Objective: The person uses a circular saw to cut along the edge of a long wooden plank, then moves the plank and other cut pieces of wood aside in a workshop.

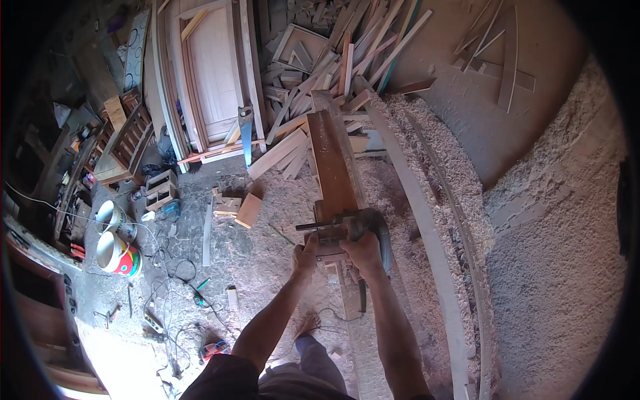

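Observation:
An electric hand planer [329, 239] rests across a long reddish-brown board [331, 157], which lies lengthwise away from me on a pale timber support. My left hand [305, 259] is closed on the planer's left side. On the right, the fingers of my right hand [363, 253] wrap round its rear handle. A dark curved part, perhaps a hose or chute [381, 233], bends round beside my right hand. The planer's underside is hidden against the wood.
Wood shavings [460, 153] heap along curved planks at the right. Ahead lies a pile of offcuts [327, 73]. A handsaw [246, 133] leans by a door frame [212, 80]. Buckets [119, 253], tangled cables [167, 287] and small wood blocks [249, 210] lie to the left.

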The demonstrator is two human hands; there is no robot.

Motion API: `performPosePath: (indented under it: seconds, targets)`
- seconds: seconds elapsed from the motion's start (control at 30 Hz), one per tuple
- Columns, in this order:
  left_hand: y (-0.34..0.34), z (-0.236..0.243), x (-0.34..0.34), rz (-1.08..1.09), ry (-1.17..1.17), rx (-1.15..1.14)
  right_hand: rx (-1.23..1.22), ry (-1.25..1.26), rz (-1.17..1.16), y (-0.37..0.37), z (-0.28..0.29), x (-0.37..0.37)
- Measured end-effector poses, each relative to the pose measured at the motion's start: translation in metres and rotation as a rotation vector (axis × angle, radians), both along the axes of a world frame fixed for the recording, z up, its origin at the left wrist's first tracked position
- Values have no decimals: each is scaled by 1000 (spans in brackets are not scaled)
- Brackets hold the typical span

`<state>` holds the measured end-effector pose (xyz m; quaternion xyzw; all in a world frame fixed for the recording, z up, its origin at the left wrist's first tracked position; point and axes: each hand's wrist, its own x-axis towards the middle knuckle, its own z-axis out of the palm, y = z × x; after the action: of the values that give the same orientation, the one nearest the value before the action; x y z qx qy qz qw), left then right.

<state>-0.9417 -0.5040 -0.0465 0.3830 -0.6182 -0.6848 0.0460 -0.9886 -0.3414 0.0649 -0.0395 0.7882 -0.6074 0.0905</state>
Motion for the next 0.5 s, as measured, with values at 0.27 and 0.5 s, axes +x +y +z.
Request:
performPosePath:
  seconds: [0.27,0.5]
  targets:
    - [-15,6,-33,11,20,-3,30,-5,-7,-16,3,-33]
    - [-34,0,-62,-24,40,57,87,-32,-18,-31,-2,-67]
